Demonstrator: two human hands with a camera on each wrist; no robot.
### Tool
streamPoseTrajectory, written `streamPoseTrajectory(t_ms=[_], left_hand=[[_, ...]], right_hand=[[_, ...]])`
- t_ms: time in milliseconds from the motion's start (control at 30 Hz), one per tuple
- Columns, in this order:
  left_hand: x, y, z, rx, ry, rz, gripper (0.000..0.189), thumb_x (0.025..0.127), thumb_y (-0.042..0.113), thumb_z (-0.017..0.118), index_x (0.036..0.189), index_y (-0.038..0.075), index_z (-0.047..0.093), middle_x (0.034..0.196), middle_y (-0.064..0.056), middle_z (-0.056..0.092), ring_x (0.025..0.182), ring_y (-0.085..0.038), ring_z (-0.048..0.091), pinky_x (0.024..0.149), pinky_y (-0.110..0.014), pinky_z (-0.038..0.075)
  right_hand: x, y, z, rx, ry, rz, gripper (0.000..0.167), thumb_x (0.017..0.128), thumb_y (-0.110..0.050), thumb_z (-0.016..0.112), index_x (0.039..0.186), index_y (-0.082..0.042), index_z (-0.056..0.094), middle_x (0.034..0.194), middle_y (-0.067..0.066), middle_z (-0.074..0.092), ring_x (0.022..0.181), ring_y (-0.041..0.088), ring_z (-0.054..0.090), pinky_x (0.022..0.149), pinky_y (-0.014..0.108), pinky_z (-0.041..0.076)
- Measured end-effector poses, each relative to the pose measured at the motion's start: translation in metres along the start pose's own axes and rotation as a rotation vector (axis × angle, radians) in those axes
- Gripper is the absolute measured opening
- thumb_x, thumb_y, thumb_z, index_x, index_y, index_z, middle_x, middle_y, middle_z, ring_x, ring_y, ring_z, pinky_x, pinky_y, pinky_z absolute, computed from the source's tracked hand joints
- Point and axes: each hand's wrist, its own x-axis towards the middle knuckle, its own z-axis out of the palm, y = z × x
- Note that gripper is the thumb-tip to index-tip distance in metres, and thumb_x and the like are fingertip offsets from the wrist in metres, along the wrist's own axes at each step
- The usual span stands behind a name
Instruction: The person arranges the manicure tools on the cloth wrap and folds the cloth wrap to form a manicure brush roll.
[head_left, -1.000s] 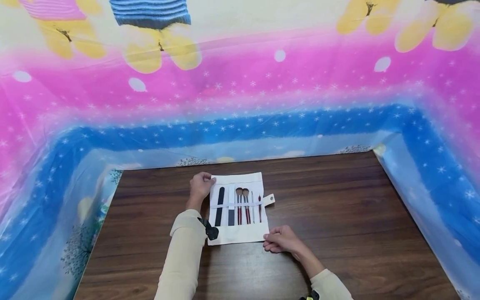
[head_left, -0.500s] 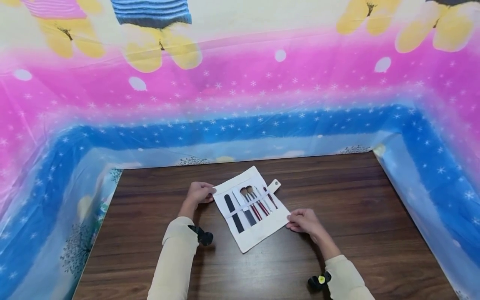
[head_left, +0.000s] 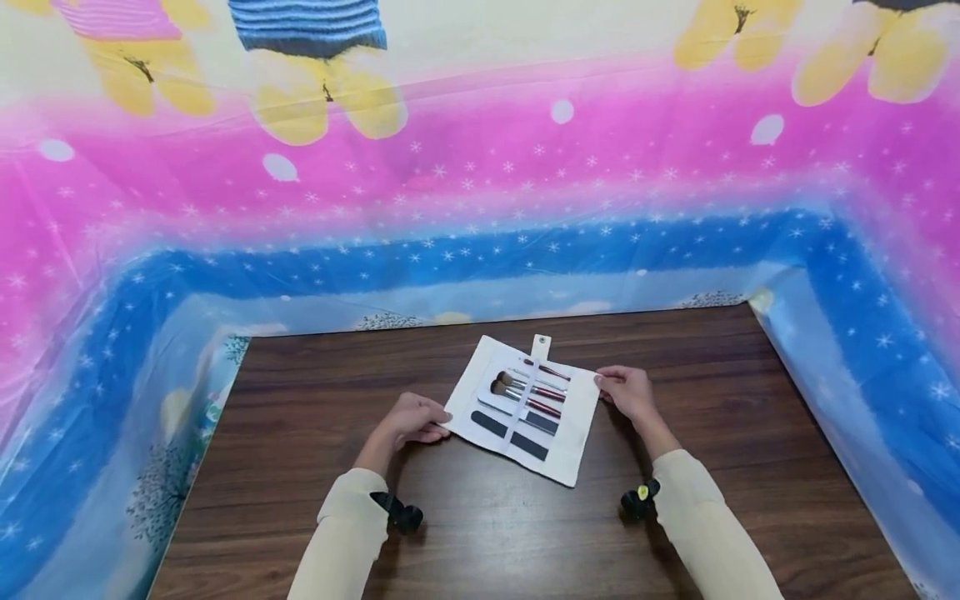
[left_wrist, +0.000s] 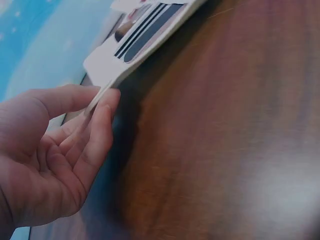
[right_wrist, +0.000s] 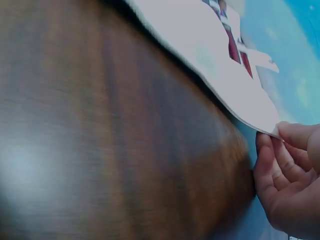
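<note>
A white fabric roll-up pouch (head_left: 583, 425) lies spread open between my hands, turned at an angle. An elastic band across it holds a black nail file (head_left: 489, 423), a grey-and-white file (head_left: 542, 422), two brushes with brown bristles (head_left: 504, 385) and red handles, and slimmer tools beside them. A snap tab (head_left: 542, 346) sticks out at its far edge. My left hand (head_left: 411, 421) pinches the pouch's left corner between thumb and fingers, as the left wrist view shows close up. At the right corner, my right hand (head_left: 628, 392) pinches the fabric the same way.
Under the pouch is a dark wood-grain table (head_left: 705, 400). A printed cloth (head_left: 480, 183) in pink and blue hangs behind it and along both sides. Each wrist carries a small black camera, such as the left one (head_left: 405, 517).
The pouch has turned counterclockwise about a quarter turn and more. My right hand has swung out and away from me, while my left hand has come a little nearer.
</note>
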Motion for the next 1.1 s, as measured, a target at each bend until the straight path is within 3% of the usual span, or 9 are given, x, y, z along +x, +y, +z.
streamPoseTrajectory(t_ms=[233,467,567,667,733,933,1000,1100], left_hand=[[-0.012,-0.009,0.017,0.061,-0.129,-0.02,0.019,0.094,0.01,0.068,0.104,-0.006,0.069,0.067,-0.002,0.07,0.058,-0.005,0.068,0.055,-0.018,0.055],[-0.024,-0.019,0.026,0.152,-0.209,-0.005,0.015,0.094,0.012,0.069,0.093,-0.002,0.072,0.065,0.001,0.069,0.056,-0.004,0.065,0.053,-0.017,0.053],[-0.03,-0.02,0.025,0.234,-0.213,0.045,0.022,0.097,0.017,0.068,0.09,-0.004,0.074,0.064,0.001,0.067,0.054,-0.004,0.063,0.053,-0.018,0.053],[-0.036,-0.02,0.021,0.335,-0.213,0.131,0.031,0.098,0.022,0.068,0.084,-0.005,0.074,0.063,-0.001,0.066,0.052,-0.006,0.061,0.052,-0.022,0.054],[-0.038,-0.02,0.018,0.419,-0.183,0.225,0.031,0.096,0.024,0.07,0.081,-0.002,0.075,0.063,-0.003,0.068,0.052,-0.008,0.061,0.052,-0.024,0.054],[-0.042,-0.031,0.014,0.699,0.044,0.523,0.011,0.088,0.024,0.08,0.091,0.014,0.076,0.067,0.005,0.061,0.058,-0.007,0.053,0.057,-0.022,0.043],[-0.043,-0.037,0.015,0.802,0.114,0.609,0.012,0.087,0.023,0.079,0.098,0.019,0.076,0.075,0.007,0.058,0.065,-0.007,0.05,0.061,-0.023,0.041],[-0.043,-0.047,0.015,0.937,0.19,0.753,0.027,0.084,0.019,0.073,0.111,0.021,0.075,0.101,0.003,0.064,0.087,-0.012,0.057,0.077,-0.031,0.049]], right_hand=[[0.025,-0.007,-0.001,-0.219,0.034,-0.078,0.028,0.101,-0.018,0.062,0.122,-0.001,0.07,0.109,0.02,0.073,0.088,0.023,0.067,0.071,0.025,0.052],[0.032,-0.006,0.003,-0.294,0.022,-0.158,0.026,0.101,-0.018,0.063,0.12,-0.002,0.071,0.112,0.02,0.073,0.095,0.029,0.068,0.075,0.03,0.052],[0.029,-0.005,0.005,-0.293,0.026,-0.193,0.026,0.101,-0.018,0.063,0.121,-0.003,0.07,0.113,0.019,0.072,0.098,0.029,0.066,0.08,0.034,0.053],[0.022,-0.002,0.006,-0.281,0.033,-0.247,0.029,0.101,-0.016,0.063,0.126,-0.001,0.067,0.117,0.02,0.07,0.102,0.031,0.066,0.086,0.041,0.053],[0.014,0.003,0.004,-0.288,0.053,-0.306,0.032,0.1,-0.013,0.063,0.129,0.0,0.065,0.12,0.021,0.069,0.105,0.033,0.066,0.09,0.045,0.053],[-0.031,0.035,-0.012,-0.4,0.102,-0.574,0.029,0.094,-0.006,0.07,0.122,0.001,0.068,0.112,0.019,0.073,0.101,0.031,0.07,0.09,0.05,0.055],[-0.049,0.045,-0.018,-0.466,0.068,-0.627,0.029,0.092,-0.01,0.074,0.12,-0.003,0.07,0.113,0.015,0.074,0.105,0.03,0.071,0.09,0.051,0.055],[-0.069,0.056,-0.025,-0.602,-0.031,-0.675,0.041,0.09,-0.024,0.077,0.127,-0.009,0.069,0.127,0.011,0.071,0.117,0.03,0.067,0.097,0.054,0.053]])
